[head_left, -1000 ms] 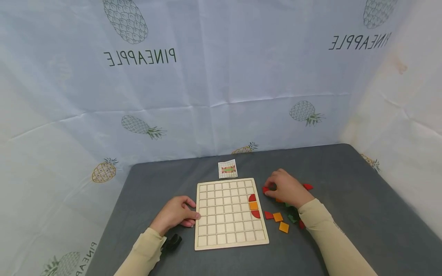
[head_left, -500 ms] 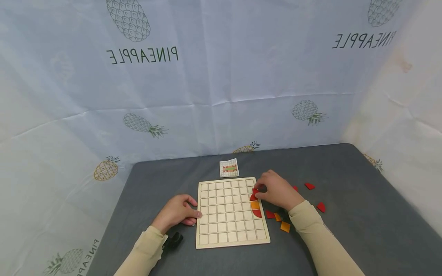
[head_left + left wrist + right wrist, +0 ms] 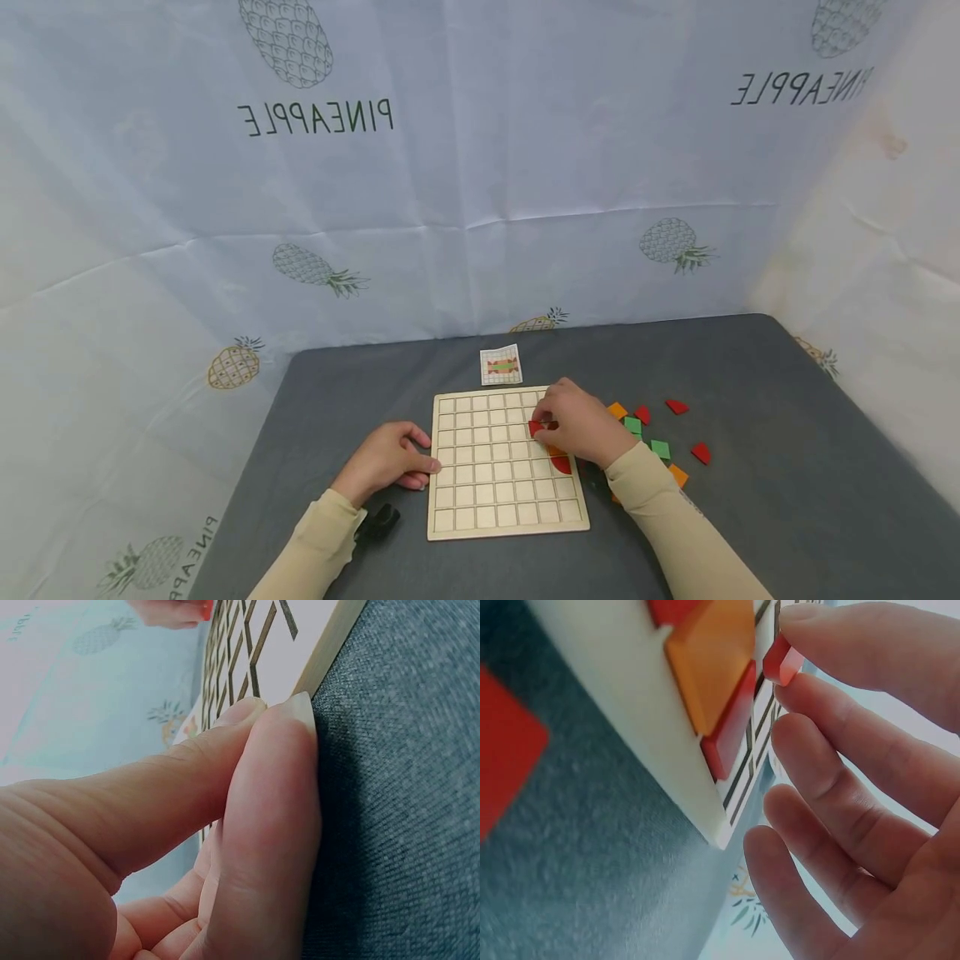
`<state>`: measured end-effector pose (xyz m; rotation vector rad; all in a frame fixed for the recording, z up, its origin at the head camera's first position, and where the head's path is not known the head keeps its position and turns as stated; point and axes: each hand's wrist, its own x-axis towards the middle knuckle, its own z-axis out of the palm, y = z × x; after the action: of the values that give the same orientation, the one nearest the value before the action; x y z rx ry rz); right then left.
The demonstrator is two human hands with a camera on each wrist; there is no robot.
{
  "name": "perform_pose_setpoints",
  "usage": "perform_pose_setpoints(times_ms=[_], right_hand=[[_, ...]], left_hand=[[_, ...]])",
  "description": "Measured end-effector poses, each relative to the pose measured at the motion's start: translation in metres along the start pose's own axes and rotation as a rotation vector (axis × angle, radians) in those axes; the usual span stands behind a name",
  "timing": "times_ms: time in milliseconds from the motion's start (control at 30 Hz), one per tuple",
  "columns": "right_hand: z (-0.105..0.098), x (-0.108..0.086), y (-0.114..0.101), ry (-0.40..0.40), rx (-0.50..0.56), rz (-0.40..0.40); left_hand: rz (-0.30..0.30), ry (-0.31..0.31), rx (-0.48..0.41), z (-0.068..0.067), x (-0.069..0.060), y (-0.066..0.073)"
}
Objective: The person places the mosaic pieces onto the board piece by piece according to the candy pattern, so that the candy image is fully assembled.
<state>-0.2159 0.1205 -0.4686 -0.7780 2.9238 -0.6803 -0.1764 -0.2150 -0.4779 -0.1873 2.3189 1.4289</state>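
Note:
A pale wooden grid board lies on the dark table. At its left edge, my left hand grips the rim between thumb and finger, as the left wrist view shows. My right hand is over the board's right side, pinching a small red piece between thumb and index finger, just above the grid cells. Along the right edge of the board sit an orange square and red quarter-round pieces, one of them a red piece; the right hand partly covers these in the head view.
Loose red, orange and green pieces, such as a green square and a red piece, lie right of the board. Behind it is a small pattern card. A black object is by the left wrist. Pineapple-print cloth hangs behind.
My right hand has picked up a red piece from the loose pieces and carried it left over the board's right columns. The left hand keeps its place at the board's edge.

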Motion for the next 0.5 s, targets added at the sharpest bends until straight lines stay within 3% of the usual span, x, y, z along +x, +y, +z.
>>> perform_pose_setpoints(times_ms=[500], right_hand=[[0.0038,0.0027,-0.0024,-0.007,-0.017,0.001]], left_hand=[[0.004,-0.002,0.011,-0.0007,-0.0015,0.0027]])
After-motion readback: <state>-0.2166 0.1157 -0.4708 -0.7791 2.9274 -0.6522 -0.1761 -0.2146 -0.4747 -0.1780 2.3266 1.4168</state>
